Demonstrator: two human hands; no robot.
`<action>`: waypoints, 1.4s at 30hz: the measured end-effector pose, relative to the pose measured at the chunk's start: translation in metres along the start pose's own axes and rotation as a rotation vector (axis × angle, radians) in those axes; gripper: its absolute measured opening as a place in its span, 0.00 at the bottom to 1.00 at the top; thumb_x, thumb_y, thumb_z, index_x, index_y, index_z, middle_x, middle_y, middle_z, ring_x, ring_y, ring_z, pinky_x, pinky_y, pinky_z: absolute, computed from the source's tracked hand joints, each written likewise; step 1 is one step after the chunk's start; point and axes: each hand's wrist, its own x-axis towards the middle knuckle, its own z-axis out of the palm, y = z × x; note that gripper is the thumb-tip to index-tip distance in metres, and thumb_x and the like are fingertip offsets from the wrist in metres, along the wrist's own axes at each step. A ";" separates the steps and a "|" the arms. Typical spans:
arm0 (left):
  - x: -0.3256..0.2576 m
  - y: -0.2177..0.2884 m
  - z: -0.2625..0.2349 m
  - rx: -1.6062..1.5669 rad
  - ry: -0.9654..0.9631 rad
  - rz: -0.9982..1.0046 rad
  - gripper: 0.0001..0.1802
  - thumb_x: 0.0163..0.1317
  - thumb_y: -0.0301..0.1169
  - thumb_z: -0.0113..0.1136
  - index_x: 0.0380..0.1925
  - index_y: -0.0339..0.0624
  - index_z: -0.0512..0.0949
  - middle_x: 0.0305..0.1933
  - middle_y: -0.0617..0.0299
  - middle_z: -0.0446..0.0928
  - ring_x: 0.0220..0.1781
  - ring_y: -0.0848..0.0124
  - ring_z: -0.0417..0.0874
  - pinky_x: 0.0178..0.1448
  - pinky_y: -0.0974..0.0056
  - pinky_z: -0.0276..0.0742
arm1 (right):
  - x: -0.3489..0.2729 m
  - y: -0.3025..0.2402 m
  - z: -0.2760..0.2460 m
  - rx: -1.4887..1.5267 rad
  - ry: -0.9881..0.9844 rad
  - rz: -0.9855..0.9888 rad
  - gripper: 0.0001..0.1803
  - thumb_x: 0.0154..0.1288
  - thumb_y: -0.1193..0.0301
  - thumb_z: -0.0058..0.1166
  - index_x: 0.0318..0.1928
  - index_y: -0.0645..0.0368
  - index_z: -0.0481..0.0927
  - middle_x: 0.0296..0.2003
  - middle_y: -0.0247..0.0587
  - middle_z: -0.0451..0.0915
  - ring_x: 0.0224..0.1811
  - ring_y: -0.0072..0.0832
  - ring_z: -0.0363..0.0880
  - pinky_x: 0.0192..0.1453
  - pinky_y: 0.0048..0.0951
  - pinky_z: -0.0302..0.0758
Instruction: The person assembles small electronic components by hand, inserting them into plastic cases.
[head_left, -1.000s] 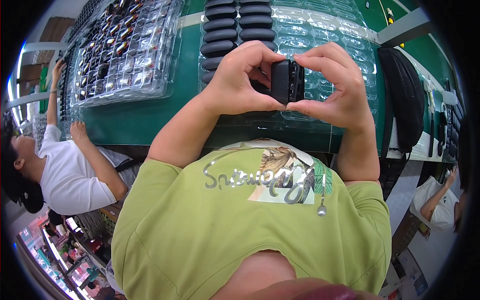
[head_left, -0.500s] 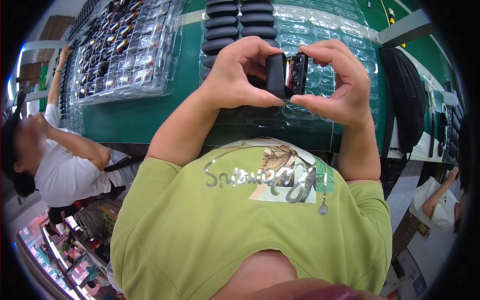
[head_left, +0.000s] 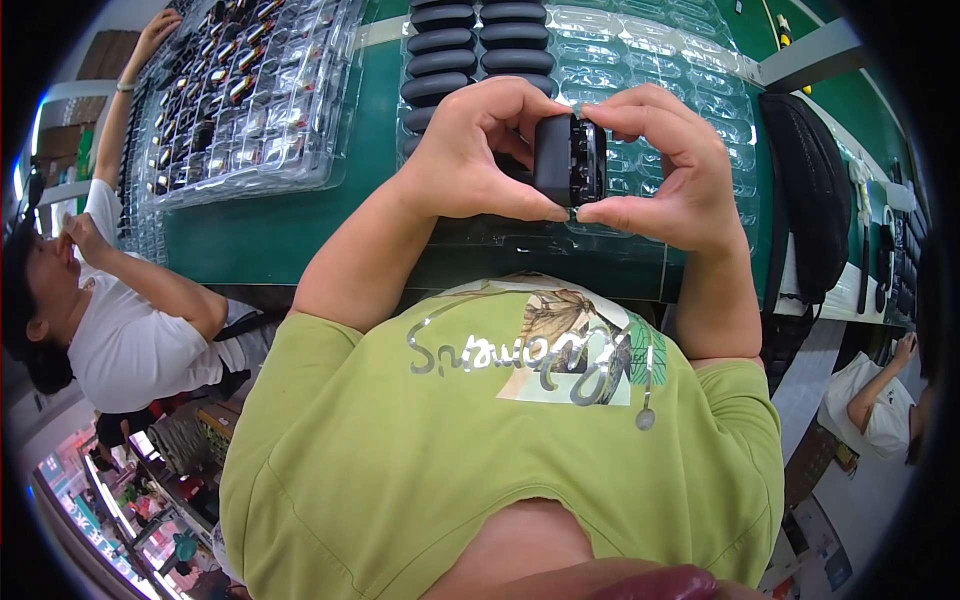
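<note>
Left hand [head_left: 458, 155] and right hand [head_left: 700, 180] clamp a rounded black case [head_left: 553, 160], its glossier right part [head_left: 589, 163] seemingly toothed.

Clear tray [head_left: 690, 62] cropped, casing [head_left: 552, 165] interior hidden

Green worktable [head_left: 245, 250], with a stack of clear plastic compartmented trays [head_left: 310, 172] on its left part; at centre, a transparent plastic tray moulded with rows of rounded oblong pockets [head_left: 590, 62]; to its right, a long black fabric pouch [head_left: 812, 200]; at upper right, a slender yellow-and-black tool [head_left: 783, 38]
</note>
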 end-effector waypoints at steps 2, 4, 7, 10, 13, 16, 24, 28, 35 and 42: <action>-0.001 0.000 0.002 -0.078 0.002 -0.008 0.40 0.31 0.28 0.87 0.50 0.34 0.79 0.43 0.63 0.76 0.44 0.75 0.82 0.49 0.67 0.85 | -0.001 0.000 0.002 0.003 0.027 0.025 0.32 0.37 0.65 0.82 0.46 0.63 0.86 0.41 0.44 0.84 0.43 0.37 0.83 0.49 0.32 0.78; -0.001 0.000 0.002 -0.073 -0.002 -0.003 0.40 0.31 0.28 0.87 0.50 0.34 0.79 0.43 0.63 0.76 0.44 0.75 0.82 0.49 0.67 0.85 | -0.002 0.000 0.003 0.005 0.053 0.052 0.32 0.37 0.65 0.82 0.46 0.63 0.85 0.41 0.44 0.84 0.43 0.36 0.83 0.49 0.31 0.79; 0.001 -0.001 0.001 -0.040 -0.001 0.018 0.40 0.31 0.28 0.87 0.50 0.34 0.79 0.43 0.63 0.76 0.44 0.75 0.82 0.49 0.67 0.85 | -0.001 0.001 0.002 -0.006 0.067 0.005 0.32 0.37 0.65 0.82 0.46 0.63 0.85 0.41 0.44 0.83 0.43 0.35 0.82 0.48 0.30 0.79; 0.000 -0.001 0.002 0.001 0.008 0.040 0.40 0.31 0.28 0.87 0.50 0.34 0.79 0.43 0.63 0.76 0.44 0.75 0.81 0.49 0.67 0.85 | -0.001 0.002 0.002 -0.049 0.066 -0.049 0.32 0.37 0.65 0.82 0.47 0.63 0.85 0.41 0.44 0.83 0.43 0.35 0.82 0.48 0.30 0.79; 0.000 0.001 0.003 0.015 0.005 0.049 0.39 0.31 0.28 0.87 0.50 0.34 0.79 0.43 0.63 0.76 0.44 0.75 0.81 0.49 0.67 0.85 | -0.001 0.001 0.001 -0.048 0.049 -0.043 0.32 0.37 0.65 0.82 0.47 0.63 0.85 0.41 0.44 0.83 0.44 0.35 0.82 0.48 0.30 0.79; 0.000 0.001 0.003 -0.024 -0.005 0.041 0.39 0.32 0.27 0.86 0.50 0.34 0.79 0.43 0.63 0.76 0.45 0.75 0.81 0.50 0.67 0.86 | -0.001 0.000 0.001 -0.042 0.048 -0.047 0.33 0.37 0.64 0.82 0.46 0.63 0.85 0.41 0.44 0.83 0.44 0.35 0.82 0.48 0.30 0.79; 0.002 0.004 0.005 -0.064 0.005 0.008 0.40 0.37 0.28 0.85 0.55 0.35 0.77 0.46 0.62 0.76 0.49 0.74 0.81 0.51 0.66 0.86 | 0.000 -0.002 0.004 -0.157 0.105 -0.097 0.32 0.38 0.66 0.80 0.48 0.63 0.84 0.42 0.45 0.83 0.43 0.38 0.82 0.48 0.32 0.78; 0.002 0.007 0.010 0.129 0.033 0.090 0.39 0.38 0.30 0.83 0.54 0.34 0.78 0.45 0.60 0.76 0.48 0.73 0.81 0.49 0.66 0.86 | 0.000 -0.002 0.001 -0.148 0.075 -0.087 0.32 0.39 0.66 0.79 0.48 0.63 0.84 0.42 0.45 0.82 0.44 0.40 0.81 0.49 0.34 0.78; 0.001 -0.001 0.003 0.163 0.057 0.134 0.37 0.32 0.33 0.84 0.47 0.32 0.80 0.41 0.61 0.76 0.40 0.74 0.82 0.43 0.70 0.84 | -0.002 -0.004 -0.003 -0.033 0.106 -0.061 0.33 0.39 0.66 0.81 0.49 0.64 0.85 0.43 0.44 0.82 0.44 0.34 0.82 0.46 0.28 0.79; -0.002 0.001 0.003 0.131 0.035 0.134 0.37 0.32 0.31 0.84 0.47 0.32 0.80 0.41 0.61 0.75 0.40 0.74 0.82 0.43 0.70 0.84 | -0.002 -0.001 0.005 0.038 0.023 -0.030 0.33 0.38 0.66 0.81 0.48 0.64 0.85 0.42 0.44 0.83 0.44 0.34 0.83 0.47 0.28 0.79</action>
